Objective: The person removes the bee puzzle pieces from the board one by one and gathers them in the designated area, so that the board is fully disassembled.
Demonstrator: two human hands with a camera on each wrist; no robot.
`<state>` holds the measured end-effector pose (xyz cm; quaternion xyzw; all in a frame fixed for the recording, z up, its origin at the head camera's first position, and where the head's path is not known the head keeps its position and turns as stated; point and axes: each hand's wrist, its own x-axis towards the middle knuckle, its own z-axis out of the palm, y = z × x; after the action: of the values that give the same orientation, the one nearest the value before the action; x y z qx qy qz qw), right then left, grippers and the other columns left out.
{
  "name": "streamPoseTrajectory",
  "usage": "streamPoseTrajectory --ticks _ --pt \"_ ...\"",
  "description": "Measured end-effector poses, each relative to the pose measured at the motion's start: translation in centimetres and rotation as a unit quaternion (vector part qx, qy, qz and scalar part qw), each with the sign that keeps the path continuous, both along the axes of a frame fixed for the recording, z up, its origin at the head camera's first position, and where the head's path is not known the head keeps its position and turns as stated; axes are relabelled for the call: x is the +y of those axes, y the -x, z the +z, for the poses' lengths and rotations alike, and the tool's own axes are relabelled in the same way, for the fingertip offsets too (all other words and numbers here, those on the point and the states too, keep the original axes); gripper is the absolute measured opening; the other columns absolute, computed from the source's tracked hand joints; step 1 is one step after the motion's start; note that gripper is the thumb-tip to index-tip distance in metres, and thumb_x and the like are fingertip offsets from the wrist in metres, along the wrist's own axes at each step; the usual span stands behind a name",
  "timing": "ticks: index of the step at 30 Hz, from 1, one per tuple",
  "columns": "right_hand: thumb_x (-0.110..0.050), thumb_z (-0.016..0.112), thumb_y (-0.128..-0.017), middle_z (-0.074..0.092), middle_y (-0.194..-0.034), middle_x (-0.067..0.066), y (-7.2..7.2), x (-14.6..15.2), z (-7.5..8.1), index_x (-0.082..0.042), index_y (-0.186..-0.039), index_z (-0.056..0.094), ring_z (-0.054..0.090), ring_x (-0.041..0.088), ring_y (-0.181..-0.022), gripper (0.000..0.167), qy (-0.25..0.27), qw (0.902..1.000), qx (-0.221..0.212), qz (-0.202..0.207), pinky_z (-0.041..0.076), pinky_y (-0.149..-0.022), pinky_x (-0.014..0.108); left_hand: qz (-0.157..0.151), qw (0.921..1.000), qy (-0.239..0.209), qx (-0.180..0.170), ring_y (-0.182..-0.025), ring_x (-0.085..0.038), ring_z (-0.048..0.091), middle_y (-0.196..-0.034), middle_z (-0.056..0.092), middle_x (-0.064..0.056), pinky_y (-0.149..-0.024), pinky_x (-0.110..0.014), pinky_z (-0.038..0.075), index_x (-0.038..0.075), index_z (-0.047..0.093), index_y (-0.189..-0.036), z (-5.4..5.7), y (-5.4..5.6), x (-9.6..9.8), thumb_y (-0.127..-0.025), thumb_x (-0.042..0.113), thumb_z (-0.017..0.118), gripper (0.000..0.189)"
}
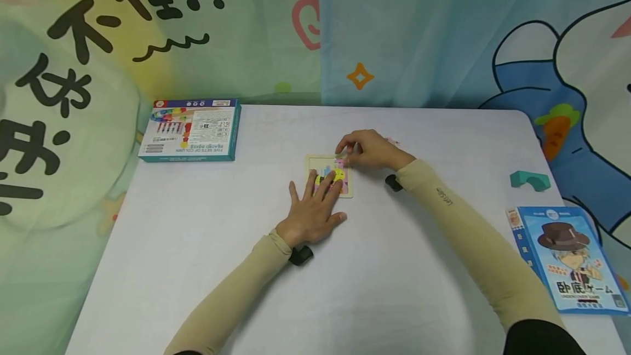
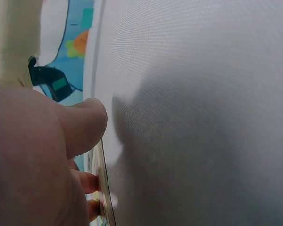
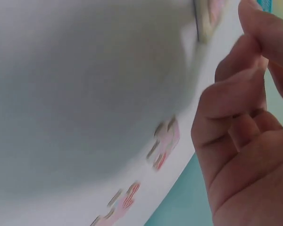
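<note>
A small jigsaw puzzle (image 1: 322, 167) in a cream-framed board lies on the white table, its filled part pink, yellow and blue. Spread across its lower part is my left hand (image 1: 313, 215), fingertips resting on the pieces. My right hand (image 1: 372, 149) is at the board's upper right corner, its fingers bent and the tips over the edge. Whether a piece is between those fingertips I cannot tell. Beside the right hand, loose pink jigsaw pieces (image 3: 165, 143) lie on the table, mostly hidden behind the hand in the head view.
A flat teal-edged box (image 1: 192, 130) lies at the back left. On the right are a green arch block (image 1: 529, 180) and a blue package (image 1: 567, 259) with a cartoon figure in a hat, overhanging the table edge. A printed cloth (image 1: 419, 32) hangs behind the table.
</note>
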<state>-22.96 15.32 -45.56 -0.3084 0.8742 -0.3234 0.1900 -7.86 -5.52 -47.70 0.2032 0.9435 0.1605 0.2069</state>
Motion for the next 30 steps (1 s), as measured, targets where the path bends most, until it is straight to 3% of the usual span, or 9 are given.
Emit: streamPoseTrajectory --ticks 12,24,27,30 --pt "-0.011 0.081 -0.094 0.069 -0.099 0.004 0.4 -1.4 -0.2 -0.019 -0.108 0.079 0.062 0.02 -0.086 0.016 -0.079 0.9962 -0.006 0.036 0.05 -0.082 0.039 -0.004 0.9999 0.007 0.009 -0.166 -0.039 -0.012 -0.181 -0.001 0.001 -0.118 -0.084 0.0 0.023 0.014 -0.173 0.2 -0.3 0.1 -0.11 0.057 0.044 0.077" --pt "-0.019 0.085 -0.092 0.067 -0.109 0.004 0.0 -2.2 1.0 -0.024 -0.109 0.078 0.069 0.023 -0.095 0.019 -0.153 0.9814 0.087 0.076 0.056 -0.083 0.046 0.001 0.9999 0.01 0.005 -0.165 -0.039 -0.014 -0.181 -0.002 0.001 -0.119 -0.083 -0.001 0.024 0.011 -0.173 0.3 -0.2 0.1 -0.11 0.057 0.044 0.078" --pt "-0.019 0.085 -0.092 0.067 -0.11 0.004 -0.1 -2.5 1.1 -0.025 -0.109 0.077 0.069 0.024 -0.096 0.02 -0.177 0.9731 0.118 0.088 0.057 -0.084 0.047 0.003 0.9999 0.01 0.003 -0.165 -0.039 -0.014 -0.181 -0.002 0.001 -0.12 -0.082 -0.001 0.024 0.011 -0.173 0.3 -0.2 0.1 -0.11 0.057 0.044 0.078" --pt "-0.023 0.086 -0.09 0.065 -0.107 0.004 -0.4 -2.6 1.3 -0.026 -0.108 0.076 0.067 0.025 -0.088 0.021 -0.204 0.9593 0.161 0.11 0.058 -0.081 0.047 0.002 0.9999 0.01 0.003 -0.165 -0.039 -0.014 -0.181 -0.002 0.001 -0.12 -0.082 -0.001 0.024 0.011 -0.173 0.3 -0.2 0.1 -0.11 0.057 0.044 0.078"
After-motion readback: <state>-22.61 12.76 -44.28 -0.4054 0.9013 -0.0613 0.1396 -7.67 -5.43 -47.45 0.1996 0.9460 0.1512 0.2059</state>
